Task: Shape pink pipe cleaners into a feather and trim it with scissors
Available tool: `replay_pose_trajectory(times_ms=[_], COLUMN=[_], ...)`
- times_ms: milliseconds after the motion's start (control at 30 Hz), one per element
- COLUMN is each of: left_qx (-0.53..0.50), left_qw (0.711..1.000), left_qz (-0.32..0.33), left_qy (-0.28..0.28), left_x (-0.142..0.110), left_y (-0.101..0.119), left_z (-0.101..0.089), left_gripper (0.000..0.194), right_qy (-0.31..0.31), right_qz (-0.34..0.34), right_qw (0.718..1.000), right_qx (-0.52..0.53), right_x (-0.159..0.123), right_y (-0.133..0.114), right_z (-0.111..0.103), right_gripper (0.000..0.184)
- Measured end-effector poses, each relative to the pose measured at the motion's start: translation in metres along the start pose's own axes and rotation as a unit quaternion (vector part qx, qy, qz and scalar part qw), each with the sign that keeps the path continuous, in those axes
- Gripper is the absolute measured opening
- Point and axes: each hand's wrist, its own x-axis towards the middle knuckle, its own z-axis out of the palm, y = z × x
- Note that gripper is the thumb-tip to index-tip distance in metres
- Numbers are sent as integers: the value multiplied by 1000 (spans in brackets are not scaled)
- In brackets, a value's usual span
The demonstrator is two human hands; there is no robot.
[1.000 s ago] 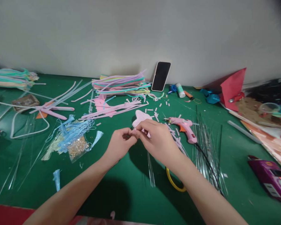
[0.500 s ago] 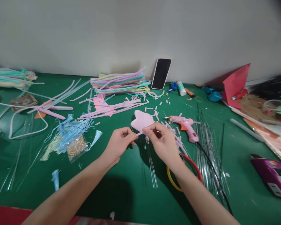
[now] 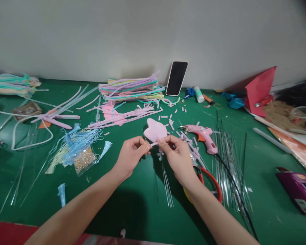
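Pink fuzzy piece (image 3: 155,130): your right hand (image 3: 177,157) grips it, left hand (image 3: 130,154) pinches a strip (image 3: 154,144); likely shaping, next needs even tension.

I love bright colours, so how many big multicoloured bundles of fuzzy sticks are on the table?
2: the left bundle at the picture's edge, the middle bundle left of the phone. More may be out of view.

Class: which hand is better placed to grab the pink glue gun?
The right hand, probably: the glue gun lies close to its right, while the left hand is farther away. A lilac strip occupies both.
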Motion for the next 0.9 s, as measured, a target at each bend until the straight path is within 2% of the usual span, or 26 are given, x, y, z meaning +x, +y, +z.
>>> replay_pose_trajectory(times_ms=[133, 233, 333, 500, 633, 900], left_qx=[-10, 5, -11, -25, -25, -28], left_qw=[999, 998, 998, 997, 997, 997], left_qz=[30, 40, 25, 7, 6, 10], left_qy=[-27, -38, -56, -69, -71, -78], left_x=[0, 0, -2, -4, -5, -6], left_y=[1, 1, 2, 3, 5, 5], left_z=[-2, -5, -4, 1, 2, 0], left_gripper=[17, 13, 18, 21, 22, 22], right_qy=[-15, -19, -10, -8, -4, 22], right_qz=[16, 3, -14, -6, -14, -73], right_qw=[999, 998, 997, 996, 997, 997], right_qx=[40, 62, 77, 90, 81, 4], right_x=[1, 1, 0, 0, 1, 0], right_y=[0, 2, 4, 5, 4, -1], right_z=[-1, -4, -6, -4, -1, -7], right_gripper=[29, 28, 28, 29, 30, 22])
